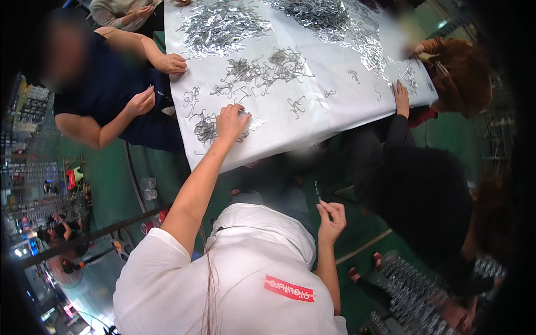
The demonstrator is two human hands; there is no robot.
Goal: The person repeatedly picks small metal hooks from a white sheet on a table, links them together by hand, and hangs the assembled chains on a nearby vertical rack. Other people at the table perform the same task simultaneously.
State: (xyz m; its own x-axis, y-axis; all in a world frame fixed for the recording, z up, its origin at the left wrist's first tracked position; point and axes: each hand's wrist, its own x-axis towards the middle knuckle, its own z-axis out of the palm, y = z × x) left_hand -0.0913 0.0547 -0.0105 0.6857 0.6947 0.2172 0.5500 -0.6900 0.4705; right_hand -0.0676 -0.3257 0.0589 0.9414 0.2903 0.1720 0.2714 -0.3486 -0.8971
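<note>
My left hand [229, 124] reaches over the near left part of the white-covered table [273, 142], its fingers pinched together. A small greyish bit shows at those fingertips, too small to name. Right beside that hand lies a heap of S-shaped wire hooks [205, 130], and a few flat shiny metal pieces [256, 124] are on its other side. Off the table's front edge, in front of my body, my right hand [331, 221] pinches a short string of small metal pieces [317, 191], which stands up from the fingers.
Larger heaps of wire hooks [262, 70] and flat metal pieces [220, 28] cover the table farther back. A person in dark blue [123, 84] works at the left edge. At the right, a person in black [421, 195] rests a hand [401, 99] on the table.
</note>
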